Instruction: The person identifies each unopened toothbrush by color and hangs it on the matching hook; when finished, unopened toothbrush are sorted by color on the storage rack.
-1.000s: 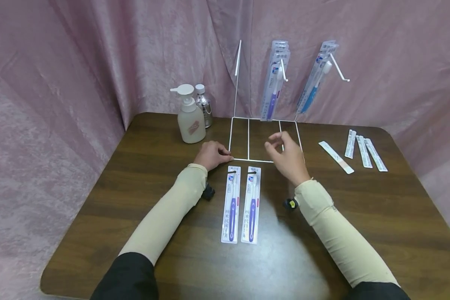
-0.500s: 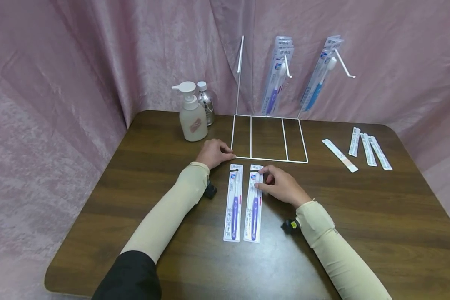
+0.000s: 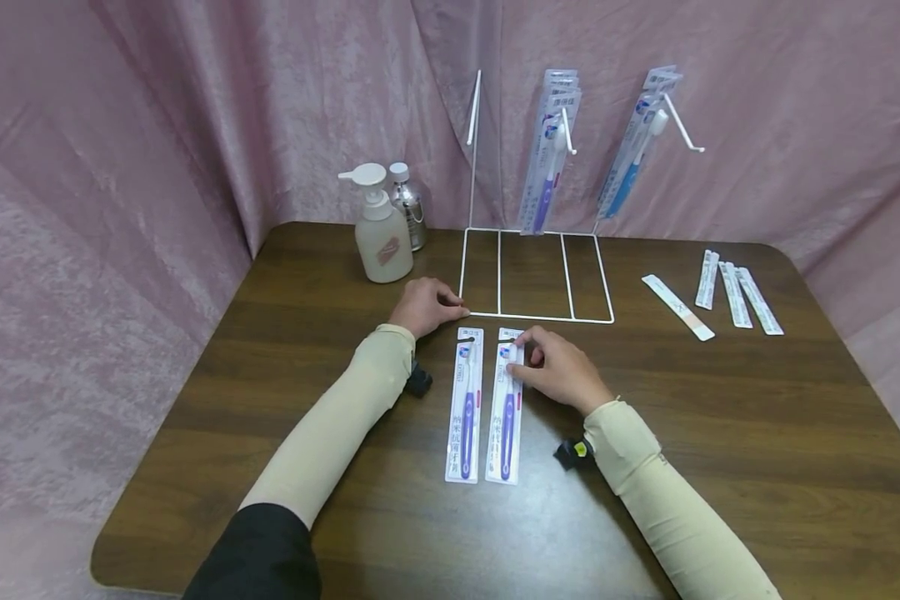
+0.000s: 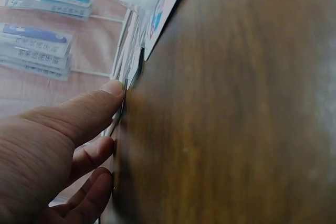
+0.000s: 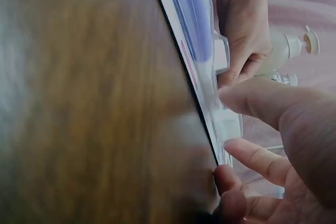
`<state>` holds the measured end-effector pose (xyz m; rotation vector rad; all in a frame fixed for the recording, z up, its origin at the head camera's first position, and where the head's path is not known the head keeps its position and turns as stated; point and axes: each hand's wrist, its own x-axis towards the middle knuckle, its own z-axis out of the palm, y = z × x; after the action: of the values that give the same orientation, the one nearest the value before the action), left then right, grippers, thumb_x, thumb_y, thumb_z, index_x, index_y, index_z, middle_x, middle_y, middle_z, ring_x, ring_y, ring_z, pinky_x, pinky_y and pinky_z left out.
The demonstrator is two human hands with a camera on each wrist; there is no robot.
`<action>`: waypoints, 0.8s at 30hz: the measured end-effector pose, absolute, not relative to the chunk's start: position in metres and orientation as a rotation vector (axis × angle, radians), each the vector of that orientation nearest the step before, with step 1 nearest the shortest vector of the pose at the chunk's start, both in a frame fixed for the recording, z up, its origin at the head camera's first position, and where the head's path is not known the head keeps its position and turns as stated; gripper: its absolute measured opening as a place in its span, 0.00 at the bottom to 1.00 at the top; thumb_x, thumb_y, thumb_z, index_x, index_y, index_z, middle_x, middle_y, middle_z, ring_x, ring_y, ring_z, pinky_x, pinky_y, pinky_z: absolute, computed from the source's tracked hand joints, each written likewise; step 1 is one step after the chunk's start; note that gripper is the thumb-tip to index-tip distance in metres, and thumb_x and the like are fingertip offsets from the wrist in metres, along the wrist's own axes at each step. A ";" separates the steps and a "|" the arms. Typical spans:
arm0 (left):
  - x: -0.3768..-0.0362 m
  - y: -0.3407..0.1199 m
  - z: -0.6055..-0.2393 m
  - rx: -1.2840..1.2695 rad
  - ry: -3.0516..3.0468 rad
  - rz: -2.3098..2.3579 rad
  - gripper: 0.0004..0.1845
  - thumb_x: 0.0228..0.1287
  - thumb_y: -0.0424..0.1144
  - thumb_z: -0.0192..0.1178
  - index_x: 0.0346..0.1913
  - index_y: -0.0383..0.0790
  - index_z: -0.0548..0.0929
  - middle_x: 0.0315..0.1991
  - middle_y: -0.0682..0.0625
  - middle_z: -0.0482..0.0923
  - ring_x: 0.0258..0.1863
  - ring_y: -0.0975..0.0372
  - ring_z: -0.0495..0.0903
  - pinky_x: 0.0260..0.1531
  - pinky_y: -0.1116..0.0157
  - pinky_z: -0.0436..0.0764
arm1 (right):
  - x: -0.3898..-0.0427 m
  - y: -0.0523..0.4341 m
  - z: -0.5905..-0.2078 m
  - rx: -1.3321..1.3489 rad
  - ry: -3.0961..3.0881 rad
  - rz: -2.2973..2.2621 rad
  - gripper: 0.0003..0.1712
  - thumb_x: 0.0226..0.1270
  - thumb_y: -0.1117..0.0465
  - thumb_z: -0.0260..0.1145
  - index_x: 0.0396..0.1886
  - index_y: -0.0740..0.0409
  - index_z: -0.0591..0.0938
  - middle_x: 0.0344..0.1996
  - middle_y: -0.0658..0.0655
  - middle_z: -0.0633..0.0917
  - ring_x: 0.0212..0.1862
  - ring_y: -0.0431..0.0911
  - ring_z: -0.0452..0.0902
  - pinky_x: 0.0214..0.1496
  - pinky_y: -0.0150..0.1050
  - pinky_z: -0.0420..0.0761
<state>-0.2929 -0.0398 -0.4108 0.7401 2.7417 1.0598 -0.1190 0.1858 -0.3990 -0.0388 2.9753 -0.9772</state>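
Observation:
At the front left corner of a white wire display rack (image 3: 540, 317), my left hand (image 3: 423, 307) pinches the wire between thumb and fingers. Two packaged toothbrushes with purple handles lie side by side on the table in front of the rack. My right hand (image 3: 561, 371) has thumb and index finger on the upper part of the right packaged toothbrush (image 3: 507, 433), which lies flat. The left packaged toothbrush (image 3: 465, 425) is untouched, between the hands. In the right wrist view, thumb (image 5: 262, 98) and fingers meet the clear blister; their exact grip is partly hidden.
Packaged purple toothbrushes (image 3: 546, 167) hang on the rack's middle hook, blue ones (image 3: 630, 171) on the right; the left hook (image 3: 474, 108) is bare. A pump bottle (image 3: 382, 246) and a silver bottle (image 3: 410, 208) stand left. Several white strip packets (image 3: 735, 296) lie right.
My right hand has come from above the rack's base down to the right packaged toothbrush and has its fingers on it. The left hand stays at the rack's corner.

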 end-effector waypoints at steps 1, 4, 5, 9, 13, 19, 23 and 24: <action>-0.293 -0.040 -0.411 0.739 2.743 1.058 0.11 0.61 0.49 0.79 0.41 0.49 0.95 0.48 0.51 0.90 0.55 0.57 0.83 0.61 0.58 0.78 | -0.119 0.185 -0.399 -0.036 2.978 -0.991 0.24 0.67 0.49 0.76 0.58 0.52 0.81 0.39 0.56 0.82 0.38 0.50 0.76 0.40 0.46 0.74; -0.294 -0.040 -0.411 0.738 2.746 1.052 0.11 0.61 0.49 0.79 0.42 0.48 0.95 0.48 0.51 0.90 0.55 0.57 0.83 0.61 0.58 0.78 | -0.118 0.182 -0.396 -0.034 2.991 -1.045 0.22 0.68 0.52 0.75 0.57 0.53 0.80 0.38 0.55 0.85 0.37 0.50 0.78 0.41 0.47 0.76; -0.294 -0.040 -0.411 0.738 2.746 1.051 0.11 0.61 0.50 0.79 0.41 0.49 0.95 0.48 0.51 0.90 0.55 0.57 0.83 0.60 0.58 0.78 | -0.118 0.182 -0.393 -0.034 3.001 -1.061 0.22 0.68 0.52 0.75 0.57 0.53 0.80 0.37 0.55 0.86 0.37 0.50 0.79 0.41 0.47 0.76; -0.295 -0.040 -0.412 0.746 2.751 1.046 0.11 0.61 0.49 0.79 0.41 0.48 0.95 0.48 0.51 0.90 0.54 0.57 0.83 0.60 0.58 0.78 | -0.117 0.182 -0.371 -0.027 3.094 -1.137 0.23 0.67 0.54 0.75 0.58 0.52 0.80 0.30 0.52 0.87 0.32 0.48 0.80 0.39 0.46 0.76; -0.293 -0.039 -0.414 0.767 2.759 1.049 0.10 0.61 0.49 0.79 0.41 0.48 0.95 0.47 0.51 0.90 0.54 0.57 0.84 0.59 0.58 0.78 | -0.115 0.183 -0.333 -0.081 3.344 -1.138 0.24 0.67 0.55 0.76 0.59 0.51 0.80 0.29 0.50 0.88 0.24 0.44 0.73 0.31 0.44 0.71; -0.290 -0.039 -0.415 0.754 2.759 1.057 0.10 0.61 0.48 0.79 0.40 0.49 0.95 0.48 0.51 0.90 0.54 0.56 0.84 0.59 0.57 0.78 | -0.114 0.185 -0.262 -0.192 3.764 -1.087 0.25 0.67 0.57 0.76 0.62 0.52 0.82 0.33 0.53 0.89 0.20 0.44 0.67 0.26 0.41 0.63; -0.291 -0.040 -0.415 0.744 2.757 1.072 0.10 0.61 0.49 0.79 0.41 0.49 0.95 0.49 0.51 0.90 0.55 0.56 0.83 0.59 0.56 0.78 | -0.117 0.185 -0.229 -0.166 3.863 -1.119 0.24 0.67 0.57 0.75 0.63 0.48 0.84 0.34 0.54 0.90 0.22 0.40 0.71 0.29 0.36 0.65; -0.290 -0.040 -0.415 0.745 2.757 1.075 0.10 0.61 0.48 0.79 0.41 0.48 0.95 0.48 0.51 0.90 0.55 0.56 0.83 0.59 0.56 0.78 | -0.118 0.186 -0.224 -0.147 3.867 -1.118 0.23 0.68 0.56 0.75 0.62 0.47 0.85 0.34 0.54 0.90 0.23 0.38 0.71 0.29 0.35 0.65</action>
<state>-0.2905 -0.0404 -0.4151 0.7449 2.7573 1.0754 -0.1181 0.1856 -0.2239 -0.1475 3.8670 -1.1184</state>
